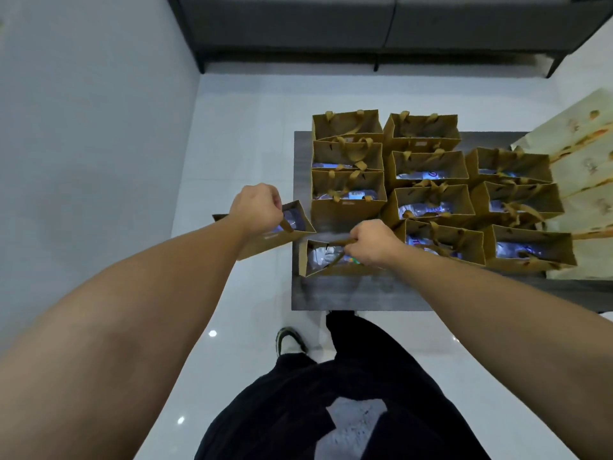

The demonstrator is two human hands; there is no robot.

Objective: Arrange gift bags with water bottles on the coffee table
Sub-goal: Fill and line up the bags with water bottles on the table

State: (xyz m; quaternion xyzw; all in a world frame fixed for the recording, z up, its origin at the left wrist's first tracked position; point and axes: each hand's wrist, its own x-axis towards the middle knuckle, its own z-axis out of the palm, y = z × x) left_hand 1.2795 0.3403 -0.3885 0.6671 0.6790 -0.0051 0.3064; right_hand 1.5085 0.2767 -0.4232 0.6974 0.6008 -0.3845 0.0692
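Note:
My left hand (256, 204) grips the handle of a brown paper gift bag (282, 236) that hangs tilted just off the left edge of the dark coffee table (348, 293); a water bottle shows inside. My right hand (373, 242) grips the handles of a second brown bag (315, 260) at the table's front left, also with a bottle in it. Several more brown bags (348, 194) holding bottles stand in rows across the table behind and to the right.
Pale patterned flat bags (583, 180) lie stacked at the table's right end. A dark grey sofa (365, 24) stands beyond the table. White glossy floor surrounds it, and a wall runs along the left. My legs and a shoe (290, 340) are at the table's front edge.

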